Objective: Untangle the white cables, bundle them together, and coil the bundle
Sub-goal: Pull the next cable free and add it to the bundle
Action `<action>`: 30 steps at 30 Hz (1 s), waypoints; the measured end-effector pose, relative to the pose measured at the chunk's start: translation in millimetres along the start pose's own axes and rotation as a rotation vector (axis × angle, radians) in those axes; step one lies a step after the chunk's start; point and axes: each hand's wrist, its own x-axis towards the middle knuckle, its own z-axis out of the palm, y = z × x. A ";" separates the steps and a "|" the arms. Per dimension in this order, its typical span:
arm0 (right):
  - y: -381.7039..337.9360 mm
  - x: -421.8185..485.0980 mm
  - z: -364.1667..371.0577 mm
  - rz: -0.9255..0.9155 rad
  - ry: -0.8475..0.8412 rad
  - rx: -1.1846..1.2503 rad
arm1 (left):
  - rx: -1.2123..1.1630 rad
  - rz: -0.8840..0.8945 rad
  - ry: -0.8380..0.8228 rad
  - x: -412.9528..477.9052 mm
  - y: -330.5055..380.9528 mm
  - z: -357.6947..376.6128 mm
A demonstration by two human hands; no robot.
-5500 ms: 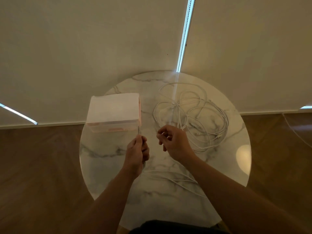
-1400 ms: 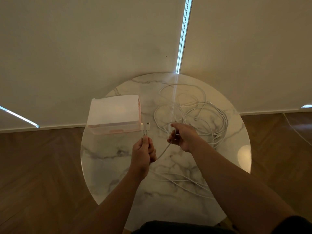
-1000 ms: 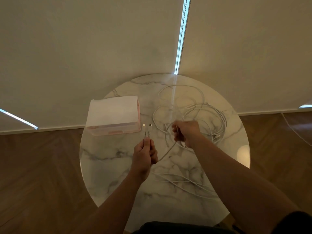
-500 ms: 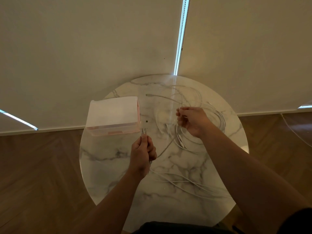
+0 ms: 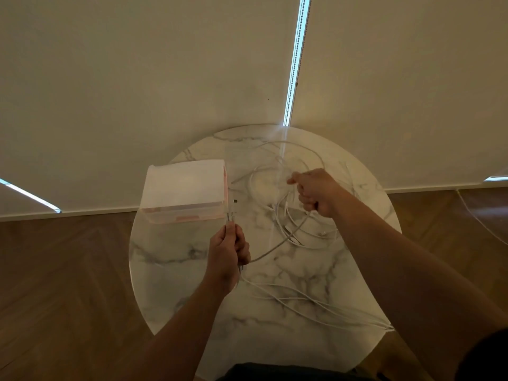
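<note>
Tangled white cables [image 5: 286, 215] lie in loops on the far right part of a round marble table [image 5: 176, 276]. My left hand [image 5: 226, 253] pinches cable ends upright, their plugs sticking out above my fingers near the box corner. From that hand one cable runs taut up and right to my right hand [image 5: 316, 192], which grips a strand lifted over the tangle. More white strands [image 5: 316, 303] trail across the near right side of the table toward its edge.
A white box with a pink base [image 5: 185, 189] stands on the table's left side, close to my left hand. A cream wall with a bright vertical slit rises behind the table. Wooden floor surrounds it, with another thin cable [image 5: 478, 215] at the right.
My right hand has pulled its strand farther up and to the right, dragging the loops and stretching the cable between both hands. My left hand has stayed nearly in place.
</note>
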 end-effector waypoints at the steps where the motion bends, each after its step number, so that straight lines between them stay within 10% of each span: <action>1: 2.6 0.0 1.4 0.023 -0.001 -0.045 | 0.001 0.002 0.000 -0.9 0.3 -0.5; 8: -26.0 -1.6 -8.6 -0.183 -0.127 0.359 | 0.008 -0.001 0.010 -5.6 -3.3 -7.5; 14: -3.0 2.5 -5.4 0.010 -0.032 -0.016 | 0.005 -0.003 -0.010 -6.3 1.3 -4.0; 21: -30.6 -2.6 -18.0 -0.288 -0.199 0.371 | 0.005 -0.008 -0.005 -10.1 -1.7 -8.7; 27: -23.5 -1.0 -14.1 -0.067 -0.076 -0.121 | -0.008 -0.002 -0.018 -9.6 -0.7 -6.7; 30: -35.1 -8.3 -11.3 -0.269 -0.202 0.085 | -0.014 0.001 -0.015 -9.2 -1.3 -6.8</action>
